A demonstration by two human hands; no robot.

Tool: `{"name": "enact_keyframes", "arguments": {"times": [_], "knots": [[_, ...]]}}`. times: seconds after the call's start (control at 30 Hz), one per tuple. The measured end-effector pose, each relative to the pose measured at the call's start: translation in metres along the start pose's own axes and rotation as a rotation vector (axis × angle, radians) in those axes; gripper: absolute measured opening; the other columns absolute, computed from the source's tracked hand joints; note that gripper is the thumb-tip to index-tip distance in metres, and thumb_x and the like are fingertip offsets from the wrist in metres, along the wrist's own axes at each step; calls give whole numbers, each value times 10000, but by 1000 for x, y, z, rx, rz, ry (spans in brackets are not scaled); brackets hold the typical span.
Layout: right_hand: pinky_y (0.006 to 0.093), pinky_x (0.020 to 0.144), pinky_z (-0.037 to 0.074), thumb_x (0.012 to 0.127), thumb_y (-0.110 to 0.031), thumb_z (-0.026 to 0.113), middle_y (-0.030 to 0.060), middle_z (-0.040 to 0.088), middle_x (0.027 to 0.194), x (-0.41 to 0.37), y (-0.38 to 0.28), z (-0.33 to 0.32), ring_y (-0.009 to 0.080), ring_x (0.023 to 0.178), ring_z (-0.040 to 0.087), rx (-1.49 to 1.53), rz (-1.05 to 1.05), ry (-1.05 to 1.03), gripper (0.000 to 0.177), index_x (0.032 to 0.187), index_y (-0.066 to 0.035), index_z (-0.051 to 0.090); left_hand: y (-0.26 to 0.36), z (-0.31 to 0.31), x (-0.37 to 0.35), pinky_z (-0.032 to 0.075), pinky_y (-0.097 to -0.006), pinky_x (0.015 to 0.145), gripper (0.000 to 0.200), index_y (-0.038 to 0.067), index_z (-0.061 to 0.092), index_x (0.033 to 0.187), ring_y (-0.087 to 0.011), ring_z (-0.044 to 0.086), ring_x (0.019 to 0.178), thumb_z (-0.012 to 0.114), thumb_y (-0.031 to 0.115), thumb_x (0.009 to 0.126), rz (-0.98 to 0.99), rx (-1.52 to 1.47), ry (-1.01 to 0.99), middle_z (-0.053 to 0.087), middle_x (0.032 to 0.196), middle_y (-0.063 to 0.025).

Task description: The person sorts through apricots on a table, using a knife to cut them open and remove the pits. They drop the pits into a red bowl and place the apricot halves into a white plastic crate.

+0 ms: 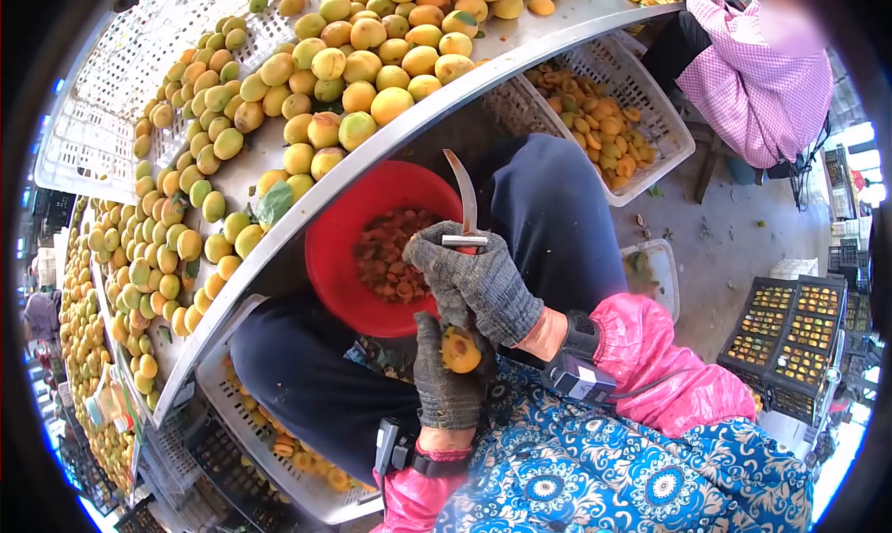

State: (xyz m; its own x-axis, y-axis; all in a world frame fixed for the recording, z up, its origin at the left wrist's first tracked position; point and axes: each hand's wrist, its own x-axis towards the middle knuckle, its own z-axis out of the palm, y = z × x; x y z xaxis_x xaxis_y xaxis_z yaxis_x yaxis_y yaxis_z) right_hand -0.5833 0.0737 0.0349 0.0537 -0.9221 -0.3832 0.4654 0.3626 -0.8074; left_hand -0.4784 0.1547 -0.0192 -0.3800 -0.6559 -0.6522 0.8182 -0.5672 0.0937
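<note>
My right hand [478, 277], in a grey knit glove, grips a curved knife [462, 198] whose blade points up over a red bowl [339, 254]. Just below it, my left hand [444, 384], also gloved, holds an orange apricot [460, 350] between its fingers, and the two hands touch. The red bowl rests on my lap and holds several apricot pits. A metal table [279, 152] in front of my knees is heaped with yellow-green apricots [362, 64].
A white crate [664, 124] of apricot halves stands on the floor past my knee. Another white crate [237, 421] sits under the table. A seated person in a pink checked top [757, 78] works at upper right. Black trays [790, 338] of fruit are stacked at right.
</note>
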Motion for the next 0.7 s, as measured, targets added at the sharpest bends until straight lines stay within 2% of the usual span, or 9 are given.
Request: {"name": "enact_keyframes", "arguments": {"times": [0.07, 0.13, 0.2, 0.33, 0.4, 0.5, 0.6, 0.67, 0.7], "knots": [[180, 380, 325, 899, -220, 644, -37, 558, 639, -3, -1, 0, 23, 449, 452, 334, 178, -6, 169, 899, -51, 652, -8, 1, 4, 530, -338, 730, 403, 84, 553, 1164, -216, 613, 892, 474, 423, 960, 171, 86, 64, 636, 1020, -76], [187, 360, 275, 904, -228, 636, -56, 493, 582, -3, 0, -2, 19, 414, 398, 324, 199, 41, 168, 883, -61, 633, -12, -13, 2, 533, -350, 754, 348, 57, 548, 1166, -231, 614, 912, 449, 336, 983, 321, 357, 82, 634, 1025, -86], [192, 357, 252, 913, -245, 621, -66, 428, 541, -2, 2, -9, 30, 397, 351, 224, 150, -21, 187, 872, -62, 610, -8, -54, 14, 531, -361, 797, 354, 33, 538, 1170, -244, 609, 956, 419, 315, 991, 25, 14, -28, 632, 1041, -104], [195, 356, 243, 922, -258, 604, -68, 398, 540, -3, -2, -14, 38, 389, 325, 248, 251, -83, 198, 876, -66, 593, -2, -19, 1, 538, -354, 694, 382, 32, 534, 1161, -253, 621, 851, 390, 342, 990, 10, 82, -64, 626, 1013, -122], [200, 323, 246, 922, -258, 600, -49, 434, 540, -2, -2, -15, 37, 365, 333, 309, 270, -108, 191, 842, -84, 598, 0, -16, 1, 511, -354, 564, 414, 47, 535, 1145, -259, 609, 709, 384, 392, 975, -154, -93, -254, 624, 938, -126], [198, 329, 258, 932, -283, 583, -69, 408, 537, 2, 3, -17, 34, 372, 327, 393, 290, -110, 201, 858, -97, 588, 1, -22, 4, 471, -356, 484, 438, 64, 550, 1114, -261, 579, 618, 400, 442, 952, -217, -108, -209, 619, 869, -116], [205, 366, 260, 942, -316, 562, -77, 371, 558, 8, 8, -20, 31, 420, 329, 672, 435, -176, 216, 904, -103, 566, -2, -21, 1, 478, -345, 499, 420, 76, 563, 1100, -256, 589, 632, 402, 435, 955, -248, -213, -310, 625, 853, -102], [205, 363, 260, 950, -326, 543, -81, 365, 556, 11, 8, -18, 29, 408, 319, 609, 434, -152, 211, 922, -118, 563, 1, -7, 3, 492, -338, 514, 397, 80, 575, 1084, -244, 600, 633, 420, 424, 959, -268, -202, -203, 628, 854, -97], [206, 361, 259, 949, -325, 544, -79, 367, 555, 11, 10, -18, 31, 404, 316, 555, 433, -99, 210, 926, -117, 564, 1, 5, 7, 504, -335, 535, 395, 84, 575, 1089, -237, 608, 647, 427, 428, 962, -189, -153, 12, 631, 852, -91]]}}
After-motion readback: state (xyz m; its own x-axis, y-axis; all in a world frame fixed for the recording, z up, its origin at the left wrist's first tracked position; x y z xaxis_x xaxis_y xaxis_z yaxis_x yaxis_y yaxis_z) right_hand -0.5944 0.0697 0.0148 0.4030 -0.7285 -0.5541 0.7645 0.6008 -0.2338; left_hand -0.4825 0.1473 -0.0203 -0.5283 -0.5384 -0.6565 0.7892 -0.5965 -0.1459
